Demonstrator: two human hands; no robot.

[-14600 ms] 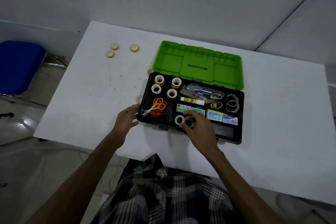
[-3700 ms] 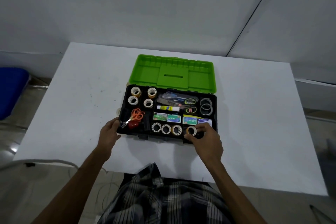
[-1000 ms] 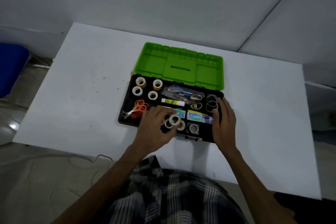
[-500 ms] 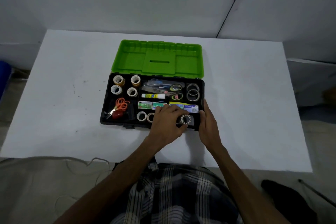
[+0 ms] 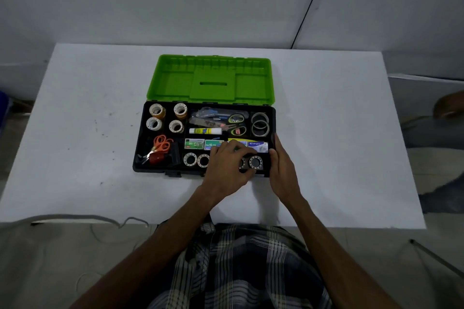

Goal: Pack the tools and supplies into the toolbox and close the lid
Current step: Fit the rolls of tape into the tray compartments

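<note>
The black toolbox lies on the white table with its green lid folded back, open. Inside are several tape rolls at back left, orange scissors, a glue stick, staple boxes and clear tape rings. More rolls stand in the front row. My left hand reaches into that row, fingers curled round a partly hidden tape roll, beside another roll. My right hand rests with straight fingers against the box's right wall.
A grey cable runs along the table's near edge at the left. A thin metal rod crosses the floor at lower right. White walls stand close behind the table.
Over the last second my left hand carried a tape roll from the middle of the front row to its right end. My right hand slid back along the right wall to the front corner.
</note>
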